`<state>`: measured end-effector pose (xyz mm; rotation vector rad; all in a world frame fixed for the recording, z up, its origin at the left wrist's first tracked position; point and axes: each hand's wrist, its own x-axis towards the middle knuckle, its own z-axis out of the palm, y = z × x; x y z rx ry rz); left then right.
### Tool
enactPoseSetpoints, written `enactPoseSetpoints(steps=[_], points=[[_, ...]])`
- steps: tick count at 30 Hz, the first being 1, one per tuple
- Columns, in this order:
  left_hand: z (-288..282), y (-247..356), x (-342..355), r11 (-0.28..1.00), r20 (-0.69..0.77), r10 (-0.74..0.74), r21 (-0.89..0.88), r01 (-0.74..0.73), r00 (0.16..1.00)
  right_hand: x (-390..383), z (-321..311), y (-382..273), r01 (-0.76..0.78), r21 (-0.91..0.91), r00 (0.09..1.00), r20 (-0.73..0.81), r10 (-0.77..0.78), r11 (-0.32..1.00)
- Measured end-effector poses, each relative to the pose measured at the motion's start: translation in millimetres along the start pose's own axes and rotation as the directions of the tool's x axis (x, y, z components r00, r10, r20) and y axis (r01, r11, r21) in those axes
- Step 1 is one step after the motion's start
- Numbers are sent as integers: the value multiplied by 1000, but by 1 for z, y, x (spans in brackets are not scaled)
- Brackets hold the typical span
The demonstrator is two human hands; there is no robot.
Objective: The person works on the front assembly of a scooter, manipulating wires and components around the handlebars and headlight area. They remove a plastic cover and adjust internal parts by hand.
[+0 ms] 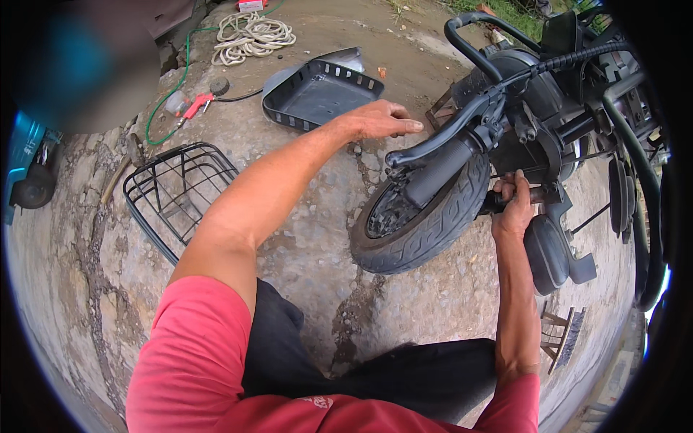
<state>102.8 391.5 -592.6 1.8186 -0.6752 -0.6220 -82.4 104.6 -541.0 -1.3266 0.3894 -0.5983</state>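
Note:
My left hand (382, 120) is held out over the ground just left of a long dark lever-like part (426, 146) of a partly stripped motorbike. Its fingers are curled in toward the thumb; anything between them is too hidden to make out. Lower down on the right, my right hand (514, 204) is closed round a short black grip (493, 203) beside the wheel. The motorbike's black treaded tyre (422, 242) stands in front of me, under a dark fork leg (444, 172). Below my right hand hangs a rounded black part (546, 254).
Left of my arm lies a black wire rack (180, 189). Behind it are a black slotted tray (325, 94), a red air gun (198, 106) on a hose, and a coil of pale rope (249, 36). A small wooden stool (561, 335) stands at the right. Cracked concrete (310, 238) covers the ground.

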Motion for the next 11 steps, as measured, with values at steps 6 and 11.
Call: enactPoseSetpoints(steps=[6, 11], points=[[-77, -64, -39, 917, -453, -103, 301, 260, 886, -1, -1, 4, -4, -16, 999, -54, 3, 1000], [-73, -103, -53, 877, -572, -460, -175, 447, 679, 12, -13, 12, 41, -5, 998, -44, -42, 999]])
